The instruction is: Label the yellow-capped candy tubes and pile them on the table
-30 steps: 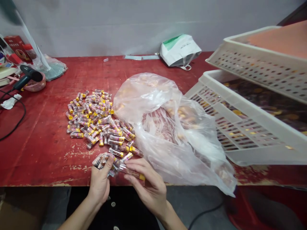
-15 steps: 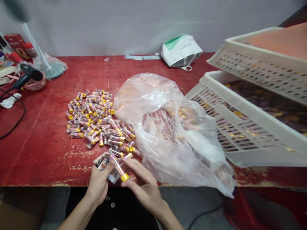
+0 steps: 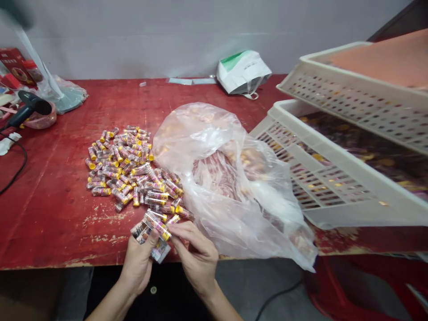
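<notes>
My left hand (image 3: 138, 261) is closed around a small printed sheet or packet (image 3: 160, 252), its thumb against a small clear tube (image 3: 157, 225) with a purple-and-white label. My right hand (image 3: 198, 255) pinches the tube's yellow-capped end, the fingertips covering most of the cap. Just beyond my hands lies a heap of similar yellow-capped tubes (image 3: 117, 167). To the right of the heap sits a large translucent plastic bag (image 3: 214, 129), with more yellow-capped items showing through it.
Two stacked white plastic crates, a lower one (image 3: 321, 218) and a tilted upper one (image 3: 334, 98), stand at the right. A white-and-green bag (image 3: 242, 73) is by the wall. At the left are a black handheld device (image 3: 33, 104) and a lamp base (image 3: 70, 100).
The tube's yellow cap, plainly visible before, is now mostly covered by my right fingers, which have closed on it. The whole view has shifted slightly, so the table things appear further left.
</notes>
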{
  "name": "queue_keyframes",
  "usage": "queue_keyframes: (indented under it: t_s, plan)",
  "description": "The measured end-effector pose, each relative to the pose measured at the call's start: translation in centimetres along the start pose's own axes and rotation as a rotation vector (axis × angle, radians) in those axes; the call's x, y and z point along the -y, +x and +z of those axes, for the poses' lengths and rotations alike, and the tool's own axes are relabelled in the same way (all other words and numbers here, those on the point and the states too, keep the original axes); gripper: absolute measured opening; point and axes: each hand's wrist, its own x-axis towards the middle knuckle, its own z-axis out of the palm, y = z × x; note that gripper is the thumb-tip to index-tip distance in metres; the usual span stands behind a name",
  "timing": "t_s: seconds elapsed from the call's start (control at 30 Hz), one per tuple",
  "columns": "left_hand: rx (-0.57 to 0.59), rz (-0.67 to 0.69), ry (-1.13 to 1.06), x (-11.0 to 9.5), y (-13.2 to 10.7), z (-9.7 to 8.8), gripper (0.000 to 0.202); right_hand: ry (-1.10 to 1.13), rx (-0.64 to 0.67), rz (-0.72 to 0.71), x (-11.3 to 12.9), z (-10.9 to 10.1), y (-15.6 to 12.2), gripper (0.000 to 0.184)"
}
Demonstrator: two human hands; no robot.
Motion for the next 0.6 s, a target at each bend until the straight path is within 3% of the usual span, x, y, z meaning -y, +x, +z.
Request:
queue_keyframes:
  t_s: [0.1,0.17,0.23,0.3,0.4,0.5,0.6]
  plan:
    - [-0.088,0.007,-0.041,-1.0,0.4,0.1,0.035,-0.01,-0.102,0.014,-0.2,0.8,2.0,0.023]
    - [-0.14,0.005,-0.029,-1.6,1.0,0.0,0.032,-0.103,-0.075,-0.01,-0.9,0.0,4.8,0.024]
    - [-0.179,0.013,-0.007,-2.1,1.7,-0.4,0.028,-0.359,-0.021,0.02,-2.1,-2.8,8.6,0.028]
    - [-0.212,0.017,0.02,-2.3,2.3,-0.8,0.026,-0.683,-0.022,0.124,-3.6,-7.0,12.4,0.03]
    - [-0.249,-0.015,0.069,-1.9,2.8,-1.5,0.022,-0.851,0.065,0.251,-5.9,-12.8,15.4,0.021]
    - [-0.276,-0.045,0.07,-1.1,2.8,-1.8,0.019,-0.883,0.239,0.296,-7.3,-14.4,13.2,0.011]
    - [-0.297,-0.048,0.068,-0.5,2.8,-1.7,0.023,-0.92,0.297,0.292,-7.8,-12.5,8.2,0.017]
